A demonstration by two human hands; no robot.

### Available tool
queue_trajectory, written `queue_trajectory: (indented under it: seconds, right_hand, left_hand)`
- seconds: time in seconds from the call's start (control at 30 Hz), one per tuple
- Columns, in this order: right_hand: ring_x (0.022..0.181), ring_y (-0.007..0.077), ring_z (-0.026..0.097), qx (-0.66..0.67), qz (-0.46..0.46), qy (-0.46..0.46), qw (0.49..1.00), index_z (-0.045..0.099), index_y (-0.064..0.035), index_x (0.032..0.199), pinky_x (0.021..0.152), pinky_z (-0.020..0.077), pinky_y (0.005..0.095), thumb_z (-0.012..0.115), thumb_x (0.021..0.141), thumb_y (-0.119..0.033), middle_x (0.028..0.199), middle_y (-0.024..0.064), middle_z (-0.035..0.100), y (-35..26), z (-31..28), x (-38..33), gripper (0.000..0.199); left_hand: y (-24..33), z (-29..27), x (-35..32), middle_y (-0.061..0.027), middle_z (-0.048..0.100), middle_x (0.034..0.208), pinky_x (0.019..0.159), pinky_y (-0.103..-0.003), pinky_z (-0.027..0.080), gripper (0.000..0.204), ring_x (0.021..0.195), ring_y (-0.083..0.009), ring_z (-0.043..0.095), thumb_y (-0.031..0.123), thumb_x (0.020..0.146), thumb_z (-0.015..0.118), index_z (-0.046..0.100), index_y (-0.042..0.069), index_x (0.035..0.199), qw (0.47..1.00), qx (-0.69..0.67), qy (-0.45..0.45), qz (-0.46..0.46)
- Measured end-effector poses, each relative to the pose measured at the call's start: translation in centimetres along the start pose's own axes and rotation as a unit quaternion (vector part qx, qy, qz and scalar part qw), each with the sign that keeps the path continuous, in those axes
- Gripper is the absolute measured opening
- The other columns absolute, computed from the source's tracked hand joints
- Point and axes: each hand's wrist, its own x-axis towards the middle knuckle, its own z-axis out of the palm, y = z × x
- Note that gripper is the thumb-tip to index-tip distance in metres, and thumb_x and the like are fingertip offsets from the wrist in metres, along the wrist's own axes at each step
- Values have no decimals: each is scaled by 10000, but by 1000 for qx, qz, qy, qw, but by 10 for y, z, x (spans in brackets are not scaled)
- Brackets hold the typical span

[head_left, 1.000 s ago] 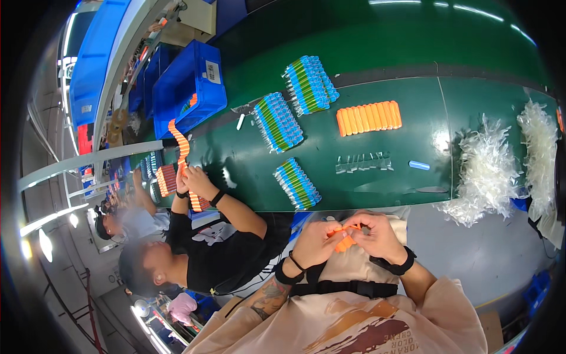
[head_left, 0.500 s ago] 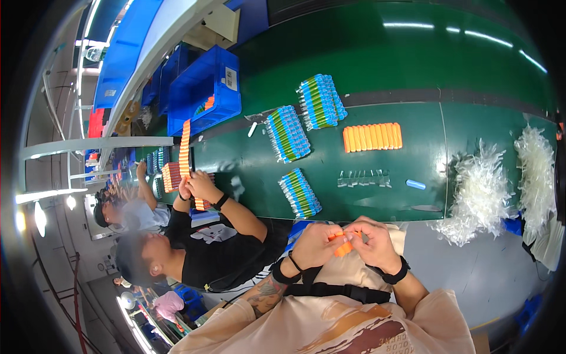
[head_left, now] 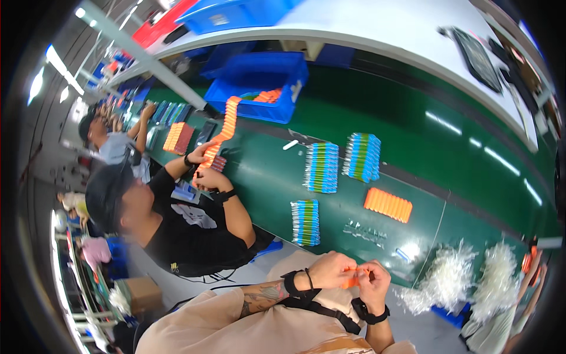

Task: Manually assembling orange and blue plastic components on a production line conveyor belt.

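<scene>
In front of my body, at the near edge of the green bench, both hands meet on a small orange piece that they mostly cover. My left hand pinches it from one side, fingers closed. My right hand has its fingers curled on the other side. Beyond them lies a row of clear plastic pieces. Farther off is an orange row of joined tubes. A short blue-and-white stick rests to the right of the clear pieces.
Blue-and-green bundles stand in several stacks. Heaps of clear plastic strips sit at the right. On the left, a co-worker in a black shirt handles a long orange strip trailing from a blue bin. A white shelf spans the back.
My view has swung, so the bench appears turned and the shelf now shows. Both my hands stay together on the orange piece. The co-worker's orange strip now hangs from the bin.
</scene>
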Motion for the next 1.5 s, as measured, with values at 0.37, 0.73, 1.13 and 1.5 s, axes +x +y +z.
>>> queue_trajectory:
  seconds: [0.37, 0.73, 1.13, 1.5]
  right_hand:
    - [682, 123, 551, 25, 26, -30, 999, 641, 31, 831, 612, 441, 245, 551, 766, 62, 779, 61, 587, -13, 26, 19, 115]
    - [697, 143, 602, 33, 49, -107, 992, 682, 23, 855, 660, 483, 256, 494, 750, 100, 780, 72, 616, -25, 37, 29, 229]
    - [754, 213, 677, -175, -164, -126, 963, 721, -4, 872, 688, 528, 294, 685, 749, 21, 892, 120, 712, -44, 26, 48, 131]
    - [806, 259, 692, -197, -173, -85, 961, 735, -32, 847, 747, 550, 338, 734, 731, -14, 909, 102, 727, -32, 15, 35, 117]
  left_hand:
    - [-16, -14, -22, -176, 556, 614, 512, -424, 413, 257, 580, -373, 566, 240, 857, 640, 611, 25, 719, 996, -25, 81, -2]
    - [-38, -23, -26, -228, 566, 659, 524, -429, 415, 332, 611, -400, 579, 272, 835, 660, 587, -32, 725, 995, -97, 31, -8]
    - [-31, -44, -25, -190, 638, 716, 605, -365, 472, 366, 624, -255, 597, 333, 918, 644, 676, -31, 908, 986, -164, -4, 11]
    - [-30, -35, -19, -143, 657, 717, 609, -352, 473, 356, 635, -177, 579, 329, 917, 650, 681, -26, 913, 987, -158, -22, 28]
